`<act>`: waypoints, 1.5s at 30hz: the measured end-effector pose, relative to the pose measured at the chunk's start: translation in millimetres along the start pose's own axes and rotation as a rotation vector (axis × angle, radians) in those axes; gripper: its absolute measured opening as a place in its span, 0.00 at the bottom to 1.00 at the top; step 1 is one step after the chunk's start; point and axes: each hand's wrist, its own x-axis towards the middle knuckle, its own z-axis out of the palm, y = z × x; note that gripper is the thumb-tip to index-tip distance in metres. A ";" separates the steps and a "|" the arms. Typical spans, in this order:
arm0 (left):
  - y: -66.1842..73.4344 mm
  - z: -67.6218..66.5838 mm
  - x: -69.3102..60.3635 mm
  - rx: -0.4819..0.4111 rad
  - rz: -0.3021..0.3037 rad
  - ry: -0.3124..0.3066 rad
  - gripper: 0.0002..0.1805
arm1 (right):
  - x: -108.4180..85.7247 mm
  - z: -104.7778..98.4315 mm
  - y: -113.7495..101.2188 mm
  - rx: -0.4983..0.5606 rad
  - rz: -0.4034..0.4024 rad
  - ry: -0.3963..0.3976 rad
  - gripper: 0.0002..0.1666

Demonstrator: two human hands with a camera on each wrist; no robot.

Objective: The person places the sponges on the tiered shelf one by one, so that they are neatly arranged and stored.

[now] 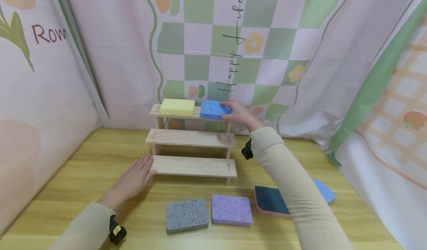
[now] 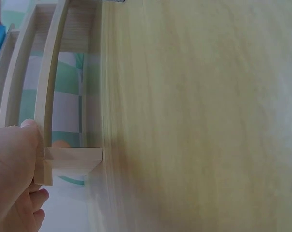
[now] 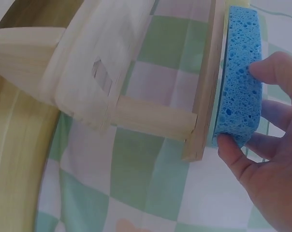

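A three-tier wooden shelf (image 1: 195, 166) stands on the table. On its top tier lie a yellow sponge (image 1: 178, 107) at the left and a blue sponge (image 1: 211, 110) at the right. My right hand (image 1: 241, 115) holds the blue sponge by its right end; in the right wrist view the thumb and fingers (image 3: 274, 145) grip the sponge (image 3: 240, 77) against the top board. My left hand (image 1: 133, 179) grips the left end of the lowest tier; in the left wrist view the hand (image 2: 15, 174) wraps round the board's end (image 2: 43, 171).
Nearer on the table (image 1: 133, 231) lie a grey sponge (image 1: 187, 215) and a purple sponge (image 1: 231, 210). A dark-topped pink sponge (image 1: 271, 200) and a light blue piece (image 1: 324, 191) are partly behind the right sleeve (image 1: 300, 190). Curtains (image 1: 126, 57) hang behind and at both sides.
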 end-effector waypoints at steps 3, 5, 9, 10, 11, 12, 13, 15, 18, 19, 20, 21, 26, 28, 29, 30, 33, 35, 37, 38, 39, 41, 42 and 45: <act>0.5 -0.8 0.5 0.006 -0.012 -0.017 0.30 | 1.6 1.6 -1.3 0.002 0.020 0.004 0.35; 0.8 -1.3 0.7 0.008 -0.015 -0.017 0.30 | 2.9 2.8 -1.6 0.001 0.029 0.005 0.35; -0.1 0.5 0.7 0.001 -0.012 -0.019 0.30 | 3.8 5.1 -2.2 -0.005 0.035 0.006 0.35; -0.2 0.8 0.7 -0.001 -0.011 -0.019 0.30 | 3.8 5.5 -2.5 -0.006 0.037 0.004 0.35; -0.3 1.1 0.8 -0.002 -0.010 -0.018 0.30 | 3.9 6.0 -2.8 -0.008 0.041 0.004 0.35; -0.3 1.2 0.8 -0.004 -0.010 -0.019 0.30 | 3.9 6.4 -3.0 -0.009 0.045 0.004 0.35; -0.3 1.2 0.9 -0.004 -0.010 -0.017 0.30 | 4.0 6.7 -3.2 -0.010 0.048 0.004 0.35; -0.4 1.1 1.0 -0.004 -0.010 -0.011 0.30 | 4.4 7.3 -3.6 -0.013 0.051 0.007 0.35; 0.3 -0.1 0.9 -0.002 -0.010 -0.004 0.30 | 5.0 8.2 -4.0 -0.018 0.049 0.013 0.35; 0.5 -0.3 0.9 -0.001 -0.010 -0.002 0.30 | 5.2 8.6 -4.1 -0.019 0.050 0.014 0.34; 0.7 -0.6 0.8 -0.001 -0.010 -0.001 0.30 | 5.3 8.9 -4.2 -0.020 0.051 0.014 0.34; 1.0 -1.0 0.8 -0.002 -0.011 -0.002 0.30 | 5.3 9.1 -4.3 -0.023 0.052 0.012 0.33; 1.7 -1.6 1.0 0.002 -0.013 -0.006 0.30 | 4.9 9.9 -4.0 -0.025 0.057 0.009 0.31; 1.5 -1.2 1.1 0.007 -0.014 -0.006 0.30 | 4.6 9.9 -3.7 -0.019 0.053 0.009 0.30; 1.3 -1.1 1.2 0.009 -0.015 -0.006 0.30 | 4.5 10.0 -3.6 -0.017 0.052 0.010 0.30; 1.2 -0.9 1.2 0.011 -0.016 -0.006 0.30 | 4.1 10.1 -3.5 -0.014 0.046 0.008 0.30; 0.8 -0.6 1.5 0.015 -0.016 -0.006 0.30 | 3.4 10.1 -3.1 -0.009 0.036 0.007 0.30; 0.9 -0.9 1.6 0.016 -0.015 -0.005 0.30 | 3.0 10.0 -2.6 -0.010 0.027 0.007 0.30; 1.1 -1.2 1.6 0.015 -0.015 -0.002 0.30 | 2.9 10.0 -2.2 -0.015 0.022 0.007 0.30; 1.2 -1.4 1.6 0.014 -0.015 -0.002 0.30 | 2.8 9.8 -2.1 -0.018 0.018 0.005 0.30; 1.5 -1.6 1.4 0.012 -0.014 0.000 0.30 | 2.6 9.7 -2.0 -0.022 0.017 0.005 0.30; 1.9 -1.8 1.3 0.007 -0.013 0.001 0.30 | 1.4 9.1 -2.1 -0.022 0.018 0.009 0.29; 2.1 -1.7 1.2 0.006 -0.012 0.002 0.30 | 0.9 8.8 -2.1 -0.020 0.019 0.013 0.29; 1.9 -1.0 1.3 0.010 -0.005 0.003 0.29 | -1.3 6.9 -1.7 0.001 0.015 0.029 0.29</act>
